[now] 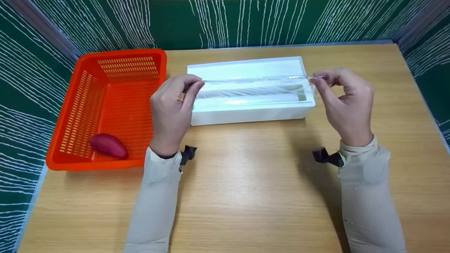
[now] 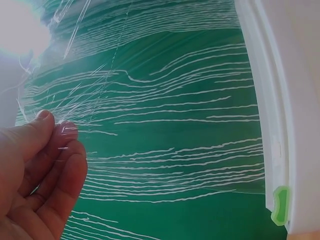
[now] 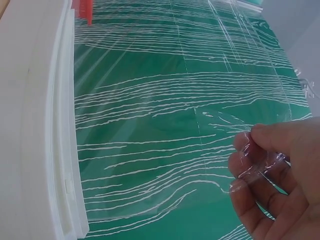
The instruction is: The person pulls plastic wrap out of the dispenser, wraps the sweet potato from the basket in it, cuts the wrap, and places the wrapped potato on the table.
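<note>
A white cling film dispenser box point(image 1: 253, 114) lies on the table with its roll of film point(image 1: 246, 93) showing inside. From it a clear sheet of cling film point(image 3: 150, 125) stretches up between both hands. My left hand point(image 1: 172, 105) pinches the film's left corner between thumb and fingers, above the box's left end. At the other end, my right hand point(image 1: 348, 102) pinches the right corner, where the film bunches up around the fingers. On the box edge sits a small green slider point(image 2: 281, 206), seen in the left wrist view.
An orange plastic basket point(image 1: 121, 54) stands on the left of the wooden table point(image 1: 253, 196), partly behind my left hand. Inside it, near the front, lies a purple sweet potato point(image 1: 109, 146). Green walls with white streaks point(image 1: 228, 24) surround the table.
</note>
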Demonstrator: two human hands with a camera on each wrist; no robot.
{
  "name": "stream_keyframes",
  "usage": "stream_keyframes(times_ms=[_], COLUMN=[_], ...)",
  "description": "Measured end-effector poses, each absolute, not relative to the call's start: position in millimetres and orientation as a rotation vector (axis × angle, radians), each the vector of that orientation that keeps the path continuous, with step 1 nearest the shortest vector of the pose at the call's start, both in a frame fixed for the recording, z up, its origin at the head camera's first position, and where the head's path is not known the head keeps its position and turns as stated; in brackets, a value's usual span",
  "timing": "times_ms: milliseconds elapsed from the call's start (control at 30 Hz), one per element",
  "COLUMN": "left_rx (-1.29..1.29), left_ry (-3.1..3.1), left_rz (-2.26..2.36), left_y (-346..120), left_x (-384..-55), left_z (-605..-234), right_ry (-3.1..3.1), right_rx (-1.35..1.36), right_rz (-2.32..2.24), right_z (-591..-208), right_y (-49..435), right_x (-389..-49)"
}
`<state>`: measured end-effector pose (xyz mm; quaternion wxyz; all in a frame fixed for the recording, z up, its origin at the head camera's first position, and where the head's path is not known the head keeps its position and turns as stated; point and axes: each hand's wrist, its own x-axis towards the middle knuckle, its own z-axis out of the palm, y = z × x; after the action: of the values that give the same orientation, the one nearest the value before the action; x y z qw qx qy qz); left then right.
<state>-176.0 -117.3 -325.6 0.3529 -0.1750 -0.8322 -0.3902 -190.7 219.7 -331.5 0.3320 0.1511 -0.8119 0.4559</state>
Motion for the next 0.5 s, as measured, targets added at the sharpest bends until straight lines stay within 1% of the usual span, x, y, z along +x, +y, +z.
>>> stream_keyframes(times_ms=[500], left_rx=[-0.452], left_ry=[-2.108], left_rz=[-1.042], left_y=[-115.1], left_x=[-172.8], left_z=[-322.7], right_ry=[-2.085], right_rx=[0.387], right_rz=[1.211], right_z=[-327.8], right_y=[219.4], right_x=[-188.0])
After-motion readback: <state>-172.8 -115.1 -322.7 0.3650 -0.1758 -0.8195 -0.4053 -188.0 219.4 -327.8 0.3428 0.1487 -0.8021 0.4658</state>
